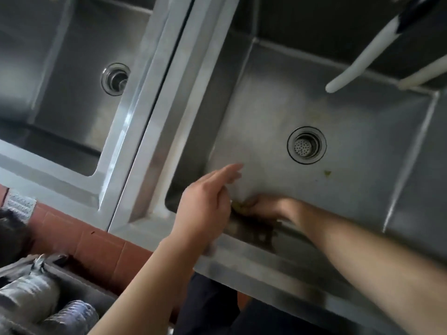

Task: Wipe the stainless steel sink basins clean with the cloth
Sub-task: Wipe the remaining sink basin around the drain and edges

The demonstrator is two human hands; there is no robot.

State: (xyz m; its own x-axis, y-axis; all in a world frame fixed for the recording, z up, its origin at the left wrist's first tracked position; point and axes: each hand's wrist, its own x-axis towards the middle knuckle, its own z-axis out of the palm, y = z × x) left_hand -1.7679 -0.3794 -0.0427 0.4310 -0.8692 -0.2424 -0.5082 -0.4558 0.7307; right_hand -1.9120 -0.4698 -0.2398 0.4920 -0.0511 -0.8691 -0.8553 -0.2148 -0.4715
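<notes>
- Right-hand basin (362, 131): stainless steel, round perforated drain strainer (306, 145) set near centre of floor; small green speck (327, 173) on floor just below and right of strainer.
- Right hand (262, 207): reached down inside basin against near wall, fingers curled round a yellowish cloth (238, 206); only a small part of cloth visible between the 2 hands, rest hidden by left hand and near rim.
- Left hand (205, 204): raised over near-left corner of same basin, fingers loosely extended and pointing toward basin floor, nothing grasped; motion blur at fingertips; contact with cloth cannot be told.
- Near rim (254, 262) of basin: dark smudged reflection directly beneath right wrist.
- Left-hand basin (72, 68): separate stainless steel unit, open round drain (115, 79), parted from right unit by a narrow dark gap (169, 76).
- 2 white hoses (362, 59): hanging over far-right side of right-hand basin, ends above floor.
- Floor (96, 240): red-brown tiles at lower left; grey crate (79, 281) holding stacked metal bowls (36, 293).
</notes>
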